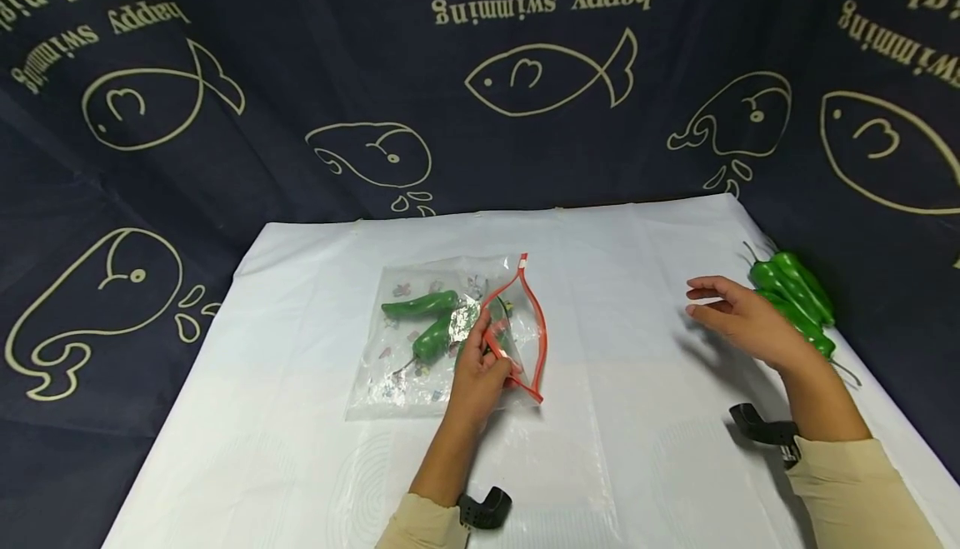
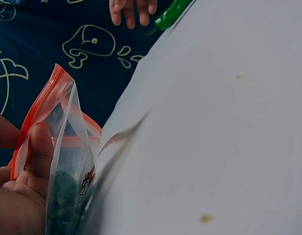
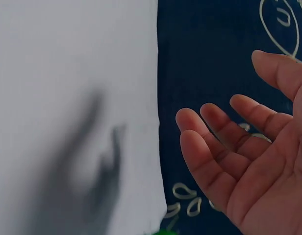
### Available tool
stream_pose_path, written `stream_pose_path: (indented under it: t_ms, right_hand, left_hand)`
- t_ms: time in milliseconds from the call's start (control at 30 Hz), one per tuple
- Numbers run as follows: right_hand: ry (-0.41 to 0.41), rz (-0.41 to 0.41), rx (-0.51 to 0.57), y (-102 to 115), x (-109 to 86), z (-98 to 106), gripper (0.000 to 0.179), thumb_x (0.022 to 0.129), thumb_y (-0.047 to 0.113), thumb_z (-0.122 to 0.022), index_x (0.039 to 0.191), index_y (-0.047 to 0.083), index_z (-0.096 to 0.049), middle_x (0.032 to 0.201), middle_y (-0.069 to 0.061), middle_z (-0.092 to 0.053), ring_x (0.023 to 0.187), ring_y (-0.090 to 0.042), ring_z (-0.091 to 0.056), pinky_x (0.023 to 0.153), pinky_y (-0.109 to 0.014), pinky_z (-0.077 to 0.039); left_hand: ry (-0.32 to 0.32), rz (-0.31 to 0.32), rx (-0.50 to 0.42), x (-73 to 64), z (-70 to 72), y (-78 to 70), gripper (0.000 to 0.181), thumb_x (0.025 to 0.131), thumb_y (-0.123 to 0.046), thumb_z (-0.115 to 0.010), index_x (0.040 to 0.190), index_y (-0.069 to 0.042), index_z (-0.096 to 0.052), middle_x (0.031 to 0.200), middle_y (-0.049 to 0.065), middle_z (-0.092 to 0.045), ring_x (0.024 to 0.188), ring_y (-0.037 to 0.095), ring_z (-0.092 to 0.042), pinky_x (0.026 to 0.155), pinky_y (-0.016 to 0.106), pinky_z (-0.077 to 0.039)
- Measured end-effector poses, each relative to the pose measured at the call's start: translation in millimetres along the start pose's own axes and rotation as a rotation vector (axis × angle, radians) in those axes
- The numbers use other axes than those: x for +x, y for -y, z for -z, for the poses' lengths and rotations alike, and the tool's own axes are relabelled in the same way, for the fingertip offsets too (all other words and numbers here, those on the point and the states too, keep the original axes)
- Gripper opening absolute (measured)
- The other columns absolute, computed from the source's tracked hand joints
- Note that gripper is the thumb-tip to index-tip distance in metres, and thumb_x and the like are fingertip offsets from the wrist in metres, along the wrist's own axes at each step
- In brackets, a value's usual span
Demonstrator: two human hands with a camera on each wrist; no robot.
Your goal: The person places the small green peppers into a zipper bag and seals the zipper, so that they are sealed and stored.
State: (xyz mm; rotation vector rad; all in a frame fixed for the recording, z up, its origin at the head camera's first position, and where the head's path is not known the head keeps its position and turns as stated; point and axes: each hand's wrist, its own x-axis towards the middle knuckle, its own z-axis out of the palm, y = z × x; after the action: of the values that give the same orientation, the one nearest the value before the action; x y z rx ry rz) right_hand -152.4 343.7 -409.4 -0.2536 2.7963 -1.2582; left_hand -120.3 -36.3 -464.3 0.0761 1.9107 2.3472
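Observation:
My left hand (image 1: 480,374) pinches the red zip edge of a clear printed zip bag (image 1: 375,395), and the bag's mouth gapes toward the right. Inside the bag lie several green peppers (image 1: 420,305), one partly hidden behind the hand. In the left wrist view, finger and thumb grip the red zip strip (image 2: 36,110), with a blurred green pepper (image 2: 63,191) showing through the plastic. My right hand (image 1: 738,320) hovers over the right side of the table, its fingers loosely bent and holding nothing. Beyond it, several green peppers (image 1: 798,286) are piled at the table's right edge.
A white cloth (image 1: 300,282) covers the table, and a sheet of clear plastic (image 1: 562,466) lies in front of the bag. Dark blue fabric (image 1: 555,157) with fish and whale drawings hangs behind and at both sides.

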Motion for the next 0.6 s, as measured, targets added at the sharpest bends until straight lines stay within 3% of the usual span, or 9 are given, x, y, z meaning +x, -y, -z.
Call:
stream_pose_path:
  t_ms: [100, 200, 300, 467, 533, 600]
  right_hand:
    - [-0.042, -0.020, -0.074, -7, -4.7, 10, 0.053, 0.097, 0.023, -0.064, 0.139, -0.005, -0.048, 0.134, -0.026, -0.053, 0.096, 0.012, -0.051, 0.071, -0.013, -0.046]
    - [-0.078, -0.045, -0.159, -12, -8.1, 18, 0.054, 0.096, 0.024, -0.066, 0.138, -0.005, -0.048, 0.132, -0.028, -0.054, 0.101, -0.012, -0.062, 0.068, -0.010, -0.044]
    - [-0.090, -0.057, -0.203, -18, -10.8, 26, 0.056, 0.095, 0.023, -0.067, 0.138, -0.007, -0.047, 0.131, -0.030, -0.053, 0.107, -0.038, -0.060, 0.066, -0.009, -0.042]
    - [-0.104, -0.098, -0.259, -28, -16.1, 41, 0.060, 0.093, 0.031, -0.069, 0.137, -0.005, -0.049, 0.127, -0.030, -0.057, 0.099, -0.021, -0.062, 0.066, -0.013, -0.043]
    - [-0.116, -0.120, -0.293, -32, -18.6, 46, 0.060, 0.093, 0.033, -0.070, 0.136, -0.003, -0.050, 0.122, -0.031, -0.060, 0.098, -0.023, -0.062, 0.069, -0.022, -0.045]
    - [-0.130, -0.129, -0.318, -37, -20.9, 51, 0.059, 0.092, 0.033, -0.070, 0.135, -0.004, -0.051, 0.117, -0.033, -0.060, 0.100, -0.036, -0.061, 0.072, -0.034, -0.046]
  left_hand:
    - [0.002, -0.003, -0.001, 0.3, 0.2, 0.1, 0.088, 0.081, 0.014, -0.047, 0.160, -0.019, -0.022, 0.152, 0.015, -0.042, 0.069, 0.010, -0.062, 0.056, 0.020, -0.051]
    - [0.001, -0.004, 0.004, 0.9, 0.6, 0.3, 0.089, 0.081, 0.013, -0.047, 0.160, -0.020, -0.021, 0.152, 0.014, -0.042, 0.069, 0.010, -0.063, 0.056, 0.021, -0.052]
    - [0.000, -0.002, 0.006, 1.0, 0.8, 1.0, 0.089, 0.081, 0.013, -0.047, 0.160, -0.019, -0.021, 0.152, 0.014, -0.042, 0.069, 0.010, -0.063, 0.056, 0.021, -0.052]
    - [0.005, -0.011, -0.010, 1.1, 0.8, 2.5, 0.088, 0.081, 0.014, -0.046, 0.160, -0.018, -0.021, 0.152, 0.014, -0.042, 0.068, 0.010, -0.063, 0.056, 0.021, -0.052]
    - [0.007, -0.015, -0.011, 1.1, 0.7, 3.0, 0.088, 0.081, 0.014, -0.046, 0.160, -0.017, -0.021, 0.152, 0.015, -0.042, 0.068, 0.010, -0.063, 0.055, 0.021, -0.051]
    - [0.010, -0.015, -0.010, 1.0, 0.3, 2.9, 0.088, 0.081, 0.015, -0.046, 0.160, -0.017, -0.022, 0.152, 0.015, -0.041, 0.068, 0.009, -0.063, 0.055, 0.020, -0.051]
